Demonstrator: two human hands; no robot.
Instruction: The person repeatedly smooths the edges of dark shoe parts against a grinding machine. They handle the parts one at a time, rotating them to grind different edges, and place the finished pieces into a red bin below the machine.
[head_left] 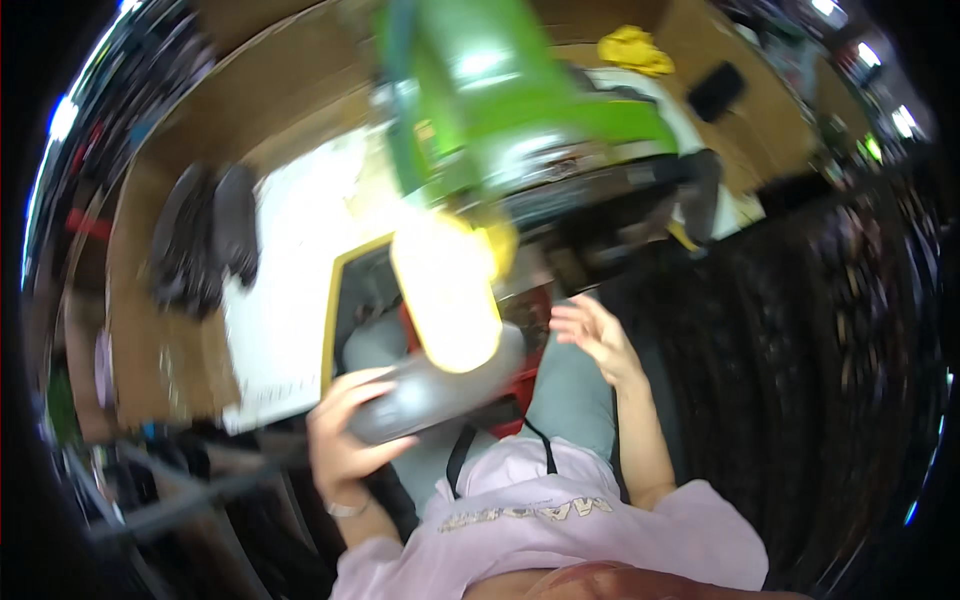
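Note:
My left hand point(345, 430) grips one end of a long, smooth grey shoe-shaped piece point(430, 400), thumb on the near side and fingers on the far side. The piece is tilted, its other end up to the right under a glaring lamp light point(447, 295). Blur hides its exact kind. Over my right thigh, my right hand point(597, 340) is raised with its fingers apart and nothing in them. It is near the front of a green machine point(500, 100), whose dark lower part point(590, 195) is blurred.
On the left, dark shoe-shaped pieces point(205, 235) lie beside a white board point(295, 240) with a yellow edge, within cardboard walls point(165, 370). Yellow cloth point(635, 50) and a black object point(716, 92) are at the back right. Rows of dark items point(760, 400) fill the right side.

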